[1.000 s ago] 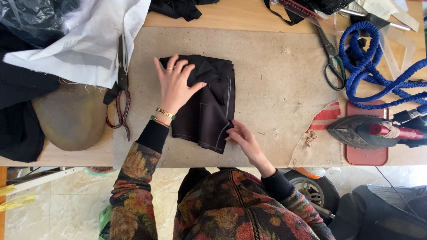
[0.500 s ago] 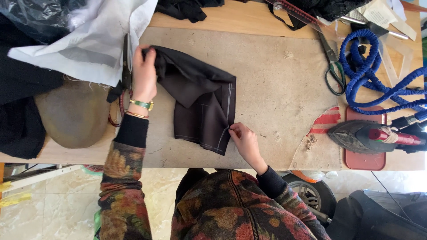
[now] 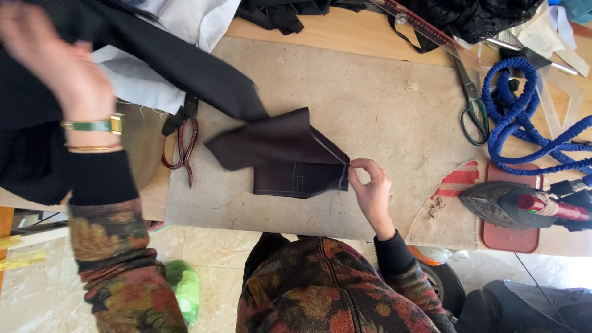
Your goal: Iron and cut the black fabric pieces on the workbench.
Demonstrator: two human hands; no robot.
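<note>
Dark brown fabric piece (image 3: 287, 157) on grey felt pad (image 3: 382, 117), right edge pinched by right hand (image 3: 370, 188). Left hand (image 3: 58, 68) raised at upper left, blurred; grip cannot be told. Since half a second ago: lifted off the fabric, folded flap fallen open. Iron (image 3: 515, 206) on red tray (image 3: 509, 237).

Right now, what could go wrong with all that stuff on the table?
The dark brown stitched fabric piece is pinched only at one edge by the right hand, so it might slide or unfold. The left hand is raised near the red-handled scissors; coming down, it could catch them. The dark clothes iron beside the right hand could burn if hot.
</note>
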